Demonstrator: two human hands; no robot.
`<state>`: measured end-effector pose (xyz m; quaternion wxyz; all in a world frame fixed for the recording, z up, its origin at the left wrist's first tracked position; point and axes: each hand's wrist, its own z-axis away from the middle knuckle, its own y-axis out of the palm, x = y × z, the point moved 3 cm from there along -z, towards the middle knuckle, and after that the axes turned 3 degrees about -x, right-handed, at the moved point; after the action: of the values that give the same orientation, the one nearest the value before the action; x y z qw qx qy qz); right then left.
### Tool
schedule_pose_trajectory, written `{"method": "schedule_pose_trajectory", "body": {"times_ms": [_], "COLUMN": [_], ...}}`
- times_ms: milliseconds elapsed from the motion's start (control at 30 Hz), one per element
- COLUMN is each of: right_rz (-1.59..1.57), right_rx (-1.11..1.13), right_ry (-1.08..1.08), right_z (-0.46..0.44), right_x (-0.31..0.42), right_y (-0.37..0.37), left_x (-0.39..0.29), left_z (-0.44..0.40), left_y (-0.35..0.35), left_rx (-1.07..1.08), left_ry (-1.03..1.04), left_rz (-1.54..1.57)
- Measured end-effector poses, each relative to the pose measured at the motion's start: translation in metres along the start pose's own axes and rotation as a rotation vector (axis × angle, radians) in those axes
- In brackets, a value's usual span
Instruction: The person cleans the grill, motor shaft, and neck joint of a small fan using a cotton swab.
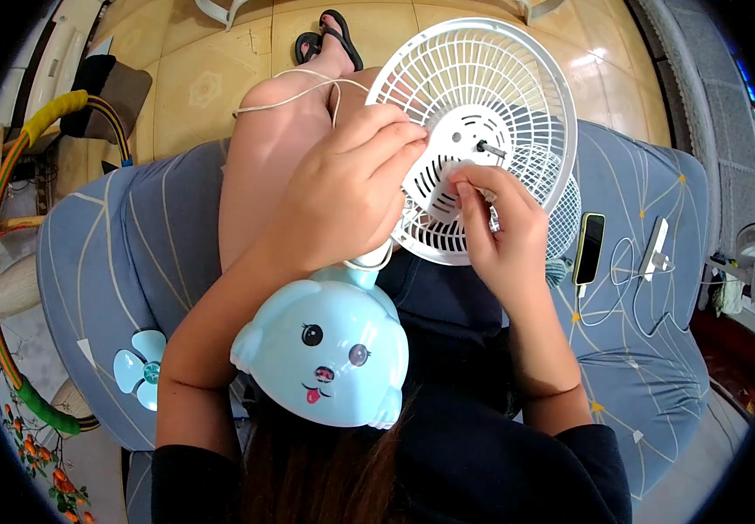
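Head view, then: what's the largest thing around the fan cage?

That's the sofa (81, 229), spreading below and to both sides of it.

And the cage?

My white fan cage (574, 140) is raised over my lap, tilted, its round hub plate showing. A pale mesh piece (564, 210) shows behind its right edge. Nearer my chest than the cage sits the blue base (334, 371) with its puppy face.

How is your grip?

My left hand (338, 196) is clamped on the cage's left edge, its thumb out of sight. My right hand (513, 231) has thumb and fingertips together just beside the hub; I can't tell what is between them.

Smaller things?

Left of the cage and nearer me, the blue blade (126, 370) lies on the sofa. Right of the cage are the phone (590, 249) and, farther out, the white power strip (655, 248). Smallest is the shaft (492, 150), sticking out at the cage's hub.

Which step is it?

Fine fingertip work by the hub, I'd judge. Any move there calls for a steady left hold and a light right pinch, clear of the shaft.
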<state>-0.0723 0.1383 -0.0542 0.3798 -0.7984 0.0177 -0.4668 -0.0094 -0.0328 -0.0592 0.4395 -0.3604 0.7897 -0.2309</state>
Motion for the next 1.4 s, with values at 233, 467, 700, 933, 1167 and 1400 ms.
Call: {"method": "schedule_pose_trajectory", "body": {"times_ms": [233,467,700,933,1167,1400], "right_rz": [-0.257,-0.295,-0.142,0.013,0.022,0.029], "right_rx": [-0.158,-0.141,-0.126,-0.151,-0.042,-0.148], "right_ry": [0.048,0.12,0.036,-0.132,-0.042,-0.136], "right_z": [0.003,0.006,0.005,-0.003,-0.003,-0.006], "right_x": [-0.013,-0.021,-0.017,-0.008,-0.006,-0.002], "right_y": [-0.016,-0.006,-0.004,0.002,-0.006,0.001], "left_x": [-0.002,-0.003,-0.003,-0.004,-0.004,-0.005], "left_z": [-0.004,-0.003,-0.003,-0.004,-0.003,-0.003], "left_y": [-0.002,0.0,0.001,0.001,0.002,0.002], "left_rx": [-0.021,-0.012,-0.007,-0.003,-0.007,-0.005], "left_ry": [0.03,0.026,0.038,0.057,0.047,0.054], "left_rz": [-0.044,-0.017,-0.025,-0.011,-0.008,-0.013]}}
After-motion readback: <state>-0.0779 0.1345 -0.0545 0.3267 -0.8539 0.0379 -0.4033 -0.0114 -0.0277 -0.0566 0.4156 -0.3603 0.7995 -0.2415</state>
